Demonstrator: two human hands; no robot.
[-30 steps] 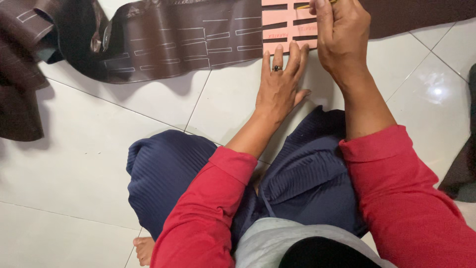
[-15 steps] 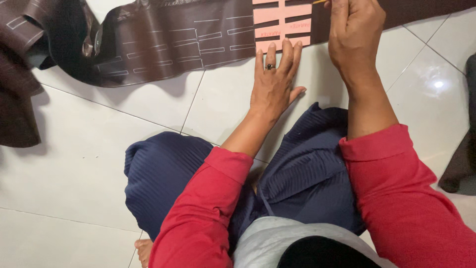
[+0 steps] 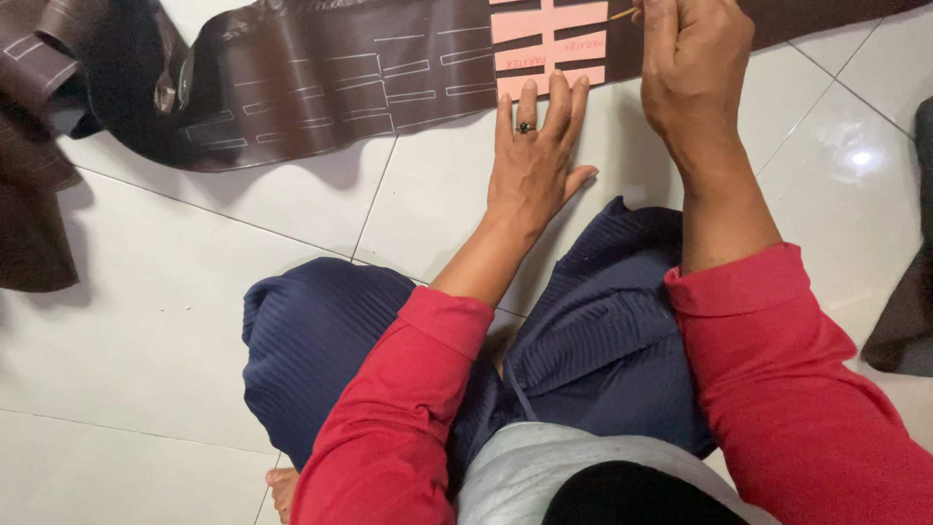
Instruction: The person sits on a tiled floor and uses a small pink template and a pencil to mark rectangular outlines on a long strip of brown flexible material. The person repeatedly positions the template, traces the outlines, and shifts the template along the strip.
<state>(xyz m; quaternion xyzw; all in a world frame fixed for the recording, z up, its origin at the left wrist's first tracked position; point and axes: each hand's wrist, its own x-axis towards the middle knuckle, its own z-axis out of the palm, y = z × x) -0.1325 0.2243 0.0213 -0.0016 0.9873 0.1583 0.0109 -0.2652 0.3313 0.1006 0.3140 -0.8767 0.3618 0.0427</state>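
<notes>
Pink template (image 3: 547,44) is laid on brown sheet (image 3: 321,83) on the floor (image 3: 194,292), just ahead of left hand (image 3: 533,160). It's pinned at its near edge by left fingertips (image 3: 528,92), fingers flat and spread. Right hand (image 3: 692,68), beside template's right edge, is closed around a thin pencil (image 3: 622,14), tip toward template.

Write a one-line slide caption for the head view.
Left hand presses a pink slotted template onto brown leather; right hand holds a thin marking stick.
</notes>
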